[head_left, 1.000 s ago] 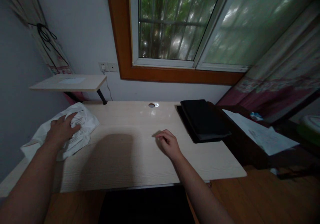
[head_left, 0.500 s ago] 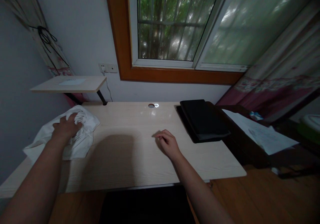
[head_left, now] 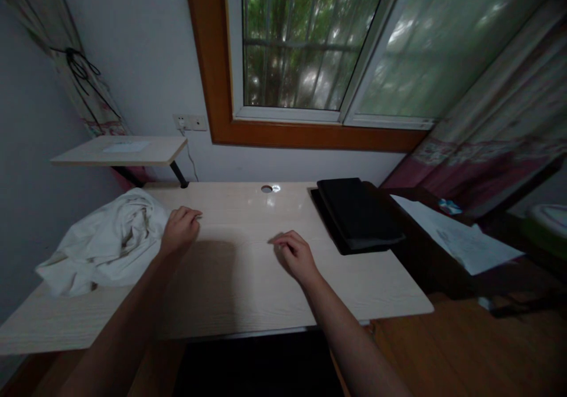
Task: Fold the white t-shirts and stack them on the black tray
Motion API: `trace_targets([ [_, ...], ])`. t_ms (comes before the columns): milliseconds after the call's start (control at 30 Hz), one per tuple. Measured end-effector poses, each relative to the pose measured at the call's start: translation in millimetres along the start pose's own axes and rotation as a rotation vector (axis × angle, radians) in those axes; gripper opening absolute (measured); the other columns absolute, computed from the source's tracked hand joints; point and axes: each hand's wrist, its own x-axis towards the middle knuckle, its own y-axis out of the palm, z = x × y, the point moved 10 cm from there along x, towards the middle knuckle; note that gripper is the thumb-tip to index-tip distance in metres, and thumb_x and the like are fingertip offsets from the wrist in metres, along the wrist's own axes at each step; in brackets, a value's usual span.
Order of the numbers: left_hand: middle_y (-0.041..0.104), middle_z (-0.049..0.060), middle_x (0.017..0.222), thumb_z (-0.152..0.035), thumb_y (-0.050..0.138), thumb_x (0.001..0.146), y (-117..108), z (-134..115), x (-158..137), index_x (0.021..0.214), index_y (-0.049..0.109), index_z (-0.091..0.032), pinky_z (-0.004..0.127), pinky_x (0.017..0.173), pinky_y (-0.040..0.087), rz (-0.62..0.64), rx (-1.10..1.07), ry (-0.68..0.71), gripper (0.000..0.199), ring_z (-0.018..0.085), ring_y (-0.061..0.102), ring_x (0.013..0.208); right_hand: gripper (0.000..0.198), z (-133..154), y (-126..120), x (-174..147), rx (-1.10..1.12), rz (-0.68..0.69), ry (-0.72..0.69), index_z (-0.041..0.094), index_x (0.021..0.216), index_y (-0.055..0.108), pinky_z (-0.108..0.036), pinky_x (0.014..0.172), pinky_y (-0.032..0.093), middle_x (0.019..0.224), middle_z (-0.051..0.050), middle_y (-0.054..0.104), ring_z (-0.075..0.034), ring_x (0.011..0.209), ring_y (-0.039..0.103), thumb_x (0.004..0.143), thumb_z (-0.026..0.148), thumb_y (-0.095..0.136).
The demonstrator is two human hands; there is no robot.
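Note:
My left hand (head_left: 181,230) is over the desk just right of a crumpled white cloth (head_left: 104,237), holding nothing, its fingers loosely bent. The cloth lies bunched in folds on the left part of the desk, and one corner hangs toward the left edge. Near the middle of the pale wooden desk (head_left: 266,290) rests my right hand (head_left: 296,255). Its fingers are relaxed and half curled, with the index finger pointing left and nothing in the grasp. A black folder-like item (head_left: 358,214) lies to the right of this hand, apart from it.
A raised shelf (head_left: 155,152) on black legs stands at the desk's back left, a paper on top. Beyond the right edge is a dark surface with white paper (head_left: 456,234). The window (head_left: 305,48) is behind; a cable hole (head_left: 266,189) is near the back edge.
My left hand has let go of the white cloth and moved right, off it onto the desk side. The cloth looks looser and fuller. My right hand has stayed in place.

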Motion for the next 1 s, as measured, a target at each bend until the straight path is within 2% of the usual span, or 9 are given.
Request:
trace_targets([
  [167, 0.068, 0.008, 0.096, -0.015, 0.05, 0.08, 39, -15, -7, 0.093, 0.071, -0.02, 0.039, 0.093, 0.049, 0.026, -0.115, -0.034, 0.026, 0.025, 0.063, 0.093, 0.031, 0, -2, 0, -0.013, -0.014, -0.012, 0.024, 0.095, 0.078, -0.033, 0.083, 0.052, 0.094, -0.005, 0.071, -0.019, 0.092, 0.065, 0.087, 0.009, 0.051],
  [333, 0.071, 0.005, 0.093, -0.015, 0.051, 0.077, 52, -11, -18, 0.09, 0.07, -0.022, 0.035, 0.086, 0.051, 0.073, -0.158, -0.12, 0.024, 0.023, 0.066, 0.088, 0.032, -2, -3, -1, -0.026, -0.032, -0.014, 0.025, 0.095, 0.077, -0.033, 0.081, 0.052, 0.093, -0.005, 0.07, -0.02, 0.092, 0.065, 0.088, 0.009, 0.051],
  [467, 0.071, 0.004, 0.091, -0.016, 0.051, 0.077, 55, -10, -23, 0.09, 0.069, -0.022, 0.033, 0.082, 0.051, 0.084, -0.163, -0.106, 0.022, 0.021, 0.066, 0.085, 0.033, -1, -10, -3, -0.099, -0.049, 0.0, 0.025, 0.1, 0.077, -0.033, 0.08, 0.052, 0.096, -0.005, 0.069, -0.02, 0.093, 0.064, 0.087, 0.009, 0.051],
  [567, 0.071, 0.004, 0.091, -0.017, 0.051, 0.077, 55, -8, -23, 0.089, 0.069, -0.022, 0.033, 0.08, 0.05, 0.083, -0.176, -0.116, 0.023, 0.021, 0.066, 0.083, 0.033, 4, -35, -1, -0.255, -0.113, -0.005, 0.025, 0.103, 0.076, -0.035, 0.083, 0.053, 0.098, -0.007, 0.067, -0.022, 0.095, 0.063, 0.088, 0.01, 0.051],
  [667, 0.07, 0.004, 0.091, -0.019, 0.051, 0.077, 54, -3, -24, 0.089, 0.07, -0.023, 0.032, 0.078, 0.05, 0.086, -0.196, -0.156, 0.023, 0.02, 0.065, 0.081, 0.028, 13, -77, 7, -0.528, -0.218, -0.034, 0.022, 0.102, 0.076, -0.041, 0.089, 0.051, 0.099, -0.009, 0.067, -0.026, 0.097, 0.06, 0.088, 0.013, 0.053],
  [767, 0.069, 0.003, 0.088, -0.02, 0.051, 0.076, 53, 0, -23, 0.089, 0.07, -0.023, 0.032, 0.076, 0.05, 0.088, -0.217, -0.195, 0.023, 0.02, 0.064, 0.077, 0.028, 12, -120, 17, -0.808, -0.256, -0.027, 0.021, 0.112, 0.074, -0.045, 0.093, 0.05, 0.107, -0.012, 0.067, -0.03, 0.102, 0.057, 0.091, 0.022, 0.055],
  [833, 0.069, 0.003, 0.087, -0.02, 0.05, 0.076, 51, 0, -23, 0.088, 0.071, -0.022, 0.032, 0.075, 0.05, 0.075, -0.227, -0.198, 0.024, 0.019, 0.063, 0.075, 0.036, 3, -144, 21, -0.963, -0.264, 0.02, 0.019, 0.123, 0.07, -0.047, 0.095, 0.049, 0.116, -0.015, 0.065, -0.033, 0.108, 0.056, 0.091, 0.028, 0.057],
  [900, 0.069, 0.003, 0.086, -0.02, 0.049, 0.076, 48, 0, -22, 0.087, 0.071, -0.022, 0.032, 0.075, 0.05, 0.057, -0.237, -0.187, 0.024, 0.019, 0.063, 0.074, 0.046, -9, -160, 20, -1.083, -0.253, 0.066, 0.015, 0.131, 0.064, -0.05, 0.097, 0.048, 0.126, -0.019, 0.061, -0.036, 0.113, 0.055, 0.09, 0.033, 0.06],
  [1000, 0.068, 0.003, 0.084, -0.02, 0.048, 0.076, 46, 1, -22, 0.085, 0.071, -0.022, 0.032, 0.074, 0.05, 0.04, -0.257, -0.178, 0.024, 0.019, 0.062, 0.073, 0.058, -29, -165, 8, -1.182, -0.224, 0.088, 0.009, 0.139, 0.056, -0.054, 0.102, 0.046, 0.138, -0.025, 0.055, -0.039, 0.122, 0.053, 0.09, 0.038, 0.061],
])
